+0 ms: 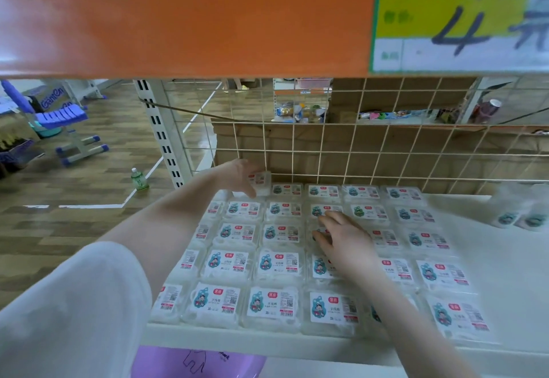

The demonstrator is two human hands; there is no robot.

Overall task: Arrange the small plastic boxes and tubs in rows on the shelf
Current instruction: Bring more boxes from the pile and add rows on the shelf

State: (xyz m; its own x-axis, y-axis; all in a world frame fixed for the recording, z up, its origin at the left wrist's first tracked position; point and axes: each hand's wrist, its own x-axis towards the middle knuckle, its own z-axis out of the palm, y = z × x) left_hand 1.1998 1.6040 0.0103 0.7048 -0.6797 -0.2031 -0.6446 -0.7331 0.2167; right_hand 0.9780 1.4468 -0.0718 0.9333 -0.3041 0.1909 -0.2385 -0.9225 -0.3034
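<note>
Several small clear plastic boxes (pixel 277 264) with white and blue labels lie flat in neat rows on the white shelf (pixel 511 273). My left hand (pixel 242 177) reaches to the back left corner and grips one box (pixel 261 180), held tilted against the wire grid. My right hand (pixel 341 239) rests palm down on boxes in the middle of the rows, fingers spread and fairly straight. Two clear tubs (pixel 523 214) stand at the shelf's far right, blurred.
A wire grid back panel (pixel 371 151) closes the shelf's rear. An orange shelf edge (pixel 190 18) with a price card (pixel 463 15) hangs overhead. A purple bag (pixel 202 361) sits below the shelf front. On the floor at left are a green bottle (pixel 139 180) and a purple rack (pixel 64 117).
</note>
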